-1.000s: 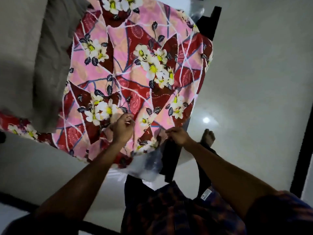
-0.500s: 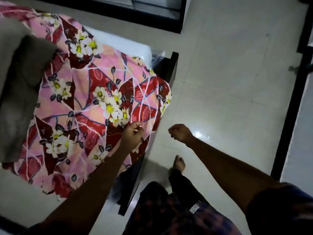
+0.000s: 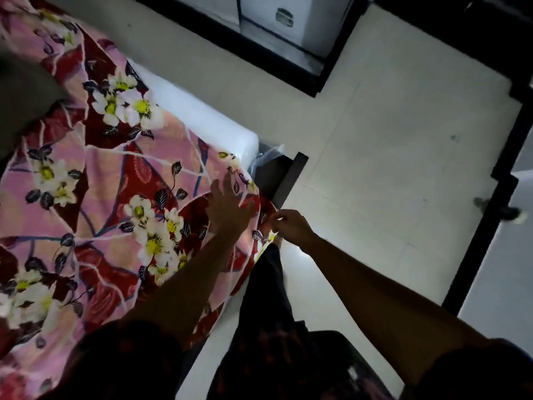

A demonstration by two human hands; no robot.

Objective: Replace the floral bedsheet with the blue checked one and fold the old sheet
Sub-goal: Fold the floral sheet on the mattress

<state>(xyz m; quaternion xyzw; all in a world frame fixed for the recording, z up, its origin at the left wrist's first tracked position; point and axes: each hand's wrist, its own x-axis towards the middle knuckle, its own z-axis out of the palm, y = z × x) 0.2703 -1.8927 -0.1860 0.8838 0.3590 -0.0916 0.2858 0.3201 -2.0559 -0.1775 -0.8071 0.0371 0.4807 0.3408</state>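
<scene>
The floral bedsheet [image 3: 115, 174], pink and dark red with white flowers, covers the bed across the left of the view. Its corner hangs over the white mattress [image 3: 207, 122] at the bed's end. My left hand [image 3: 229, 209] lies flat on the sheet near that corner with fingers spread. My right hand [image 3: 287, 225] is at the sheet's edge just right of the corner, fingers curled and pinching the fabric. No blue checked sheet is in view.
A grey pillow or blanket [image 3: 26, 93] lies on the bed at the upper left. The dark bed frame corner [image 3: 291, 174] juts out beside the mattress. Pale tiled floor [image 3: 389, 140] spreads to the right; a black-framed cabinet [image 3: 277, 21] stands at the top.
My left hand has let go its grip and spread flat on the sheet. My right hand moved back to the sheet's edge and pinches it. The view shifted toward the bed's corner.
</scene>
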